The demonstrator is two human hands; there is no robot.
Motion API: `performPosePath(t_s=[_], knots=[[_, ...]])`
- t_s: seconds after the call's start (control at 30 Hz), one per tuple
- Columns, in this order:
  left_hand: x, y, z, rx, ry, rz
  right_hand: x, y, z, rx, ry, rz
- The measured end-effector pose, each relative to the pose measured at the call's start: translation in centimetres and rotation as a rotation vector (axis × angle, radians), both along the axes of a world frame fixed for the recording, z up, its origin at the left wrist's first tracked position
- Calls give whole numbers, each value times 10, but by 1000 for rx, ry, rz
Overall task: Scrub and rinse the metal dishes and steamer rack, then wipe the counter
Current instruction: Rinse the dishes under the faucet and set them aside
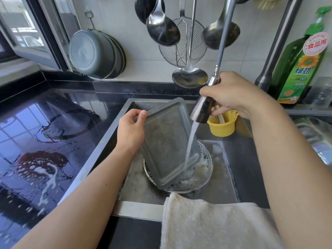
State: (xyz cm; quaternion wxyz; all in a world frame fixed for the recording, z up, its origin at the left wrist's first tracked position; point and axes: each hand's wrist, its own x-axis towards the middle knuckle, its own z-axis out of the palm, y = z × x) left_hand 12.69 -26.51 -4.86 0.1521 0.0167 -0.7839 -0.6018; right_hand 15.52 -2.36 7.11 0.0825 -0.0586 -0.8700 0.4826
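Gripping the upper left edge of the rectangular metal tray with the left hand, thumb and fingers pinching its rim at 10 o'clock from the tray's middle. Holding the tray tilted over the sink, its lower end resting in a round metal dish at 5 o'clock, most of that dish being covered by the tray and by suds. Clamping the right hand round the pull-out spray head, fingers curling under it and partly hiding its top. Pouring a stream of water down onto the tray's right side. Hanging out of frame at 12 o'clock: the hose, cut off by the top edge. Sitting behind the spray head at 3 o'clock of the tray: a yellow cup, partly blocked, contents hard to make out. Draping over the sink's near edge at 6 o'clock: a pale cloth, cut off at the bottom. Lying wet at 9 o'clock: the dark counter, carrying foam streaks and window reflections. Dangling on the wall at 12 o'clock: ladles and a wire skimmer, tops cropped. Standing at 2 o'clock: a green detergent bottle. Not finding the steamer rack with any certainty.
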Motion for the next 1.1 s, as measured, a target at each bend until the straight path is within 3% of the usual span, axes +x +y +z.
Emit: performPosePath(t_s=[0.1,0.4,0.63,1.1], knots=[[2,0,0,45,-15,-65,1,-16,0,-100,30,78],[5,8,4,469,-233,-303,-2,-50,-4,-303,158,115],[10,15,8,457,-256,-377,-11,-61,-11,-396,202,74],[3,7,2,356,-180,-344,-17,-30,-19,-18,211,-107]])
